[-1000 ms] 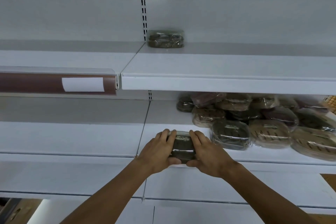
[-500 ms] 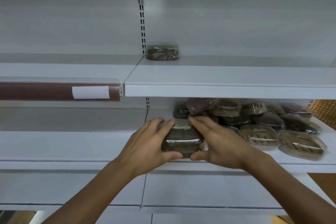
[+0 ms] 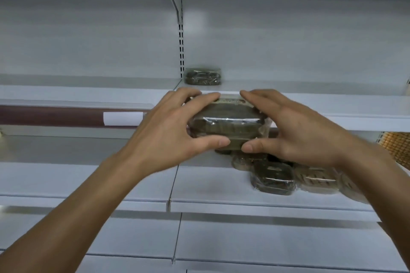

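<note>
Both hands grip a dark, plastic-wrapped pack (image 3: 226,124).

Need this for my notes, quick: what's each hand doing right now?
Left hand: holding the plastic-wrapped food pack by its left end.
Right hand: holding the same pack by its right end.

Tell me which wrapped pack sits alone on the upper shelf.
The pack at the back of the upper shelf, by the slotted upright. Left hand and right hand grip a second pack; the rest lie heaped on the lower shelf.

Upper shelf (image 3: 310,102) bears one dark pack (image 3: 203,76); lower shelf (image 3: 210,193), seemingly several heaped packs (image 3: 274,178).
</note>
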Demonstrator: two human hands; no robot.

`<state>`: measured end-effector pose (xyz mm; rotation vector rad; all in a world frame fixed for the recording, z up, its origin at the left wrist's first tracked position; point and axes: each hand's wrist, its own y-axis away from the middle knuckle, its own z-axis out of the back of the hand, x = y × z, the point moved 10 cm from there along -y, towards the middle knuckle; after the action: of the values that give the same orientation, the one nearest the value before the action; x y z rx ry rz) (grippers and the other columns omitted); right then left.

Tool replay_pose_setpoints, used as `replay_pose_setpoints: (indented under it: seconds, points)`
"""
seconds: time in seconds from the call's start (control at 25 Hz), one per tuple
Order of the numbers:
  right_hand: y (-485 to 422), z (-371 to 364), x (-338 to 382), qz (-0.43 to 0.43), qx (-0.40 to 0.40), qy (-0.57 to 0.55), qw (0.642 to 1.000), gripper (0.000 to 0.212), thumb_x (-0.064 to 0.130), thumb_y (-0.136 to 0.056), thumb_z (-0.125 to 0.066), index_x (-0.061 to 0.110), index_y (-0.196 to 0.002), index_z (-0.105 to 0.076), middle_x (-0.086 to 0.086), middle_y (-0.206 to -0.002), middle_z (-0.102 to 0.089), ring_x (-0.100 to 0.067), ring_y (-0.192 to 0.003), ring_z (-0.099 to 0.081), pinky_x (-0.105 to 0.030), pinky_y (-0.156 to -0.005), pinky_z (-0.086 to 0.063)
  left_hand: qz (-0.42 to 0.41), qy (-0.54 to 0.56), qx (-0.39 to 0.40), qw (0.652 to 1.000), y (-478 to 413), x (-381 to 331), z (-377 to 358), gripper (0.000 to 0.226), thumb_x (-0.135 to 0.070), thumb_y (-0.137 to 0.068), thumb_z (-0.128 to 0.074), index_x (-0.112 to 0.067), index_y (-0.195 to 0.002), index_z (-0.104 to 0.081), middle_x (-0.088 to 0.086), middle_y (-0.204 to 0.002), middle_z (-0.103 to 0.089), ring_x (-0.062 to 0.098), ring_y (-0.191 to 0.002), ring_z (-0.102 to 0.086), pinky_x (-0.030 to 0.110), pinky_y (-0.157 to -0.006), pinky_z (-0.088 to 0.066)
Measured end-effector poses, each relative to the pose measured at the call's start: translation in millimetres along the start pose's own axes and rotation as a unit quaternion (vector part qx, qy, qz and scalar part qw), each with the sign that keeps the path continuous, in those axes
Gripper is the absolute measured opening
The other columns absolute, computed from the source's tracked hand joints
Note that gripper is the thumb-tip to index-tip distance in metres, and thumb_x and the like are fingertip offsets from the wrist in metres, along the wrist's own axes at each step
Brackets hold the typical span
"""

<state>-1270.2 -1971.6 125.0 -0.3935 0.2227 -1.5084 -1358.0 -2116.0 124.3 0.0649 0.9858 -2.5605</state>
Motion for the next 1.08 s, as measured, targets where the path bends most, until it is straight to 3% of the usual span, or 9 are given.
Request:
replay_pose_setpoints:
  seconds: [0.16, 0.52, 0.8, 1.08]
  points:
    - [-27, 9, -13, -0.003, -0.018, -0.006, 1.0, 0.095, 0.061, -0.079, -0.068, 0.034, -0.155, -0.018, 0.013, -0.155, -0.024, -0.004, -0.135, -0.032, -0.014, -0.102, -0.024, 0.005, -0.003, 0.007, 1.0, -32, 15, -2, 0.086, -0.084, -0.069, -0.051, -0.046, -0.145, -0.038, -0.019, -0.141, -0.042, 0.004, -0.13, -0.038, 0.032, -0.107, -0.039]
    - [-83, -28, -52, -0.026, -0.015, -0.016, 0.999, 0.083, 0.06, -0.086, -0.061, 0.031, -0.154, -0.023, 0.002, -0.16, -0.022, -0.015, -0.143, -0.029, -0.036, -0.117, -0.029, 0.053, 0.012, 0.051, 0.997, -71, 66, -39, 0.077, -0.068, -0.082, -0.062, -0.04, -0.149, -0.036, -0.015, -0.149, -0.039, 0.005, -0.133, -0.04, 0.031, -0.109, -0.038]
    - [-135, -59, -82, -0.049, -0.026, -0.073, 0.996, 0.083, 0.054, -0.09, -0.06, 0.029, -0.156, -0.015, 0.002, -0.16, -0.018, -0.017, -0.143, -0.028, -0.033, -0.115, -0.03, 0.121, 0.016, 0.086, 0.989, -104, 117, -66, 0.079, -0.064, -0.086, -0.06, -0.038, -0.152, -0.027, 0.002, -0.146, -0.04, 0.019, -0.13, -0.046, 0.037, -0.107, -0.04]
    - [-171, -73, -99, -0.087, -0.017, -0.073, 0.993, 0.08, 0.048, -0.093, -0.058, 0.027, -0.156, -0.012, -0.001, -0.162, -0.012, -0.023, -0.14, -0.034, -0.034, -0.113, -0.03, 0.175, 0.066, 0.052, 0.981, -125, 147, -83, 0.077, -0.053, -0.086, -0.068, -0.034, -0.15, -0.03, 0.001, -0.14, -0.049, 0.022, -0.126, -0.05, 0.04, -0.106, -0.042]
